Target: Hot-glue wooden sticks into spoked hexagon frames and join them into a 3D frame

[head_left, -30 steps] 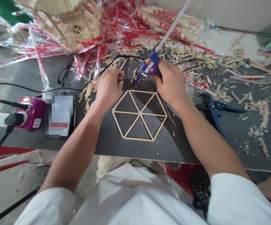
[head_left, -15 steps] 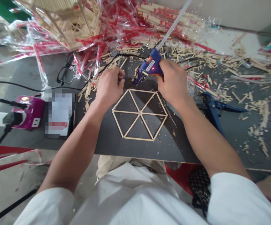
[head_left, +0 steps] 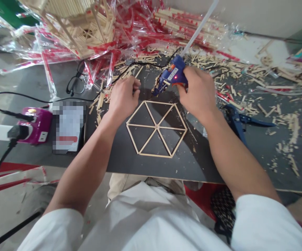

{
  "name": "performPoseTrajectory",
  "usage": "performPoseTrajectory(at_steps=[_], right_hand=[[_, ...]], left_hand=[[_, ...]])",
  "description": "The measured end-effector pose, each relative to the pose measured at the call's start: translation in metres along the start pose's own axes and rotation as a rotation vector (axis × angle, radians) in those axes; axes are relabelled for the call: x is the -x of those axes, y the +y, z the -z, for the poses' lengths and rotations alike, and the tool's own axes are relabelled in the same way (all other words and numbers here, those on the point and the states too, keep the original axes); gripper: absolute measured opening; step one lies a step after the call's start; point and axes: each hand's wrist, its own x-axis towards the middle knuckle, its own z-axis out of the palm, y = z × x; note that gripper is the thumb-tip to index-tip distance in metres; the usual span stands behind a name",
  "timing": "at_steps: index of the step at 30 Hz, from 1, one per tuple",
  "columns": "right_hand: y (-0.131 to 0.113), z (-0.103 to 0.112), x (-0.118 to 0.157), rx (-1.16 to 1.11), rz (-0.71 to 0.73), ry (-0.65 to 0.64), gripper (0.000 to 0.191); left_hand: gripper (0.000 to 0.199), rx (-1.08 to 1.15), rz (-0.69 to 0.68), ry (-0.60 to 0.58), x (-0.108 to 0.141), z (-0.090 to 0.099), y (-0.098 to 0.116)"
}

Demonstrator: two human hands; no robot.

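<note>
My right hand [head_left: 199, 90] is wrapped round a blue hot glue gun [head_left: 172, 74]. Its red light is on, a clear glue stick [head_left: 200, 28] juts from its back, and wood bits cling around its nozzle. The nozzle points down-left, just beyond the far edge of a hexagon frame of thin wooden sticks [head_left: 170, 128]. Six spokes meet at the frame's centre, and it lies flat on the dark table. By the frame's upper left side, my left hand [head_left: 123, 96] is closed with curled fingers; whatever may be inside them is hidden.
A phone [head_left: 69, 127] and a purple power adapter [head_left: 37, 123] with plugs lie at left, near eyeglasses [head_left: 76, 83]. Blue cutters [head_left: 236, 122] rest right of my forearm. Stick scraps, red-and-clear wrappers [head_left: 137, 31] and a wooden stick model [head_left: 77, 28] crowd the back.
My right hand and the glue gun have shifted slightly right. My left hand stays nearly in place, and the hexagon frame looks the same, with a small shift of the whole view.
</note>
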Motion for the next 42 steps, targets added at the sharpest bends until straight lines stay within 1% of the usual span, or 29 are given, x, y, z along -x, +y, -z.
performPoseTrajectory(at_steps=[4,7,9,13,16,18,20,23,25,28,30,32,35,39,42], right_hand=[[0.007,0.003,0.001,0.011,-0.038,0.029,0.019],[0.014,0.009,0.004,0.04,-0.067,0.097,0.026],[0.017,0.017,0.01,0.061,-0.108,0.14,0.033],[0.022,0.038,0.03,0.087,-0.206,0.147,0.051],[0.034,0.047,0.049,0.136,-0.273,0.184,0.064],[0.044,0.048,0.061,0.153,-0.319,0.239,0.065],[0.054,0.049,0.072,0.149,-0.353,0.265,0.063],[0.064,0.053,0.086,0.15,-0.363,0.215,0.058],[0.069,0.056,0.09,0.151,-0.34,0.166,0.054],[0.076,0.061,0.092,0.135,-0.268,0.115,0.044],[0.081,0.064,0.092,0.126,-0.217,0.077,0.034],[0.087,0.065,0.092,0.117,-0.167,0.023,0.028],[0.092,0.067,0.092,0.105,-0.118,-0.023,0.03],[0.092,0.069,0.093,0.117,-0.123,-0.057,0.032],[0.091,0.069,0.092,0.125,-0.104,-0.089,0.037]], left_hand=[[0.032,0.016,0.02,-0.007,0.001,-0.001,-0.001],[0.031,0.009,0.029,-0.017,0.001,0.0,0.003],[0.03,0.016,0.022,-0.019,0.001,0.0,0.006],[0.027,0.036,0.006,-0.011,0.001,-0.002,0.009],[0.025,0.037,-0.007,0.006,0.0,-0.003,0.009],[0.024,0.032,-0.015,0.01,-0.001,-0.003,0.008],[0.024,0.038,-0.015,0.009,-0.002,-0.003,0.008],[0.022,0.06,-0.006,0.008,-0.002,-0.001,0.009],[0.02,0.056,-0.002,0.023,-0.001,0.0,0.011],[0.019,0.032,-0.017,0.053,0.0,0.002,0.014],[0.019,0.027,-0.016,0.042,0.0,0.003,0.016],[0.018,0.028,-0.007,0.026,0.001,0.005,0.018],[0.019,0.034,0.0,0.023,0.001,0.006,0.018],[0.017,0.022,-0.003,0.029,0.001,0.008,0.019],[0.016,0.017,-0.007,0.025,0.001,0.008,0.021]])
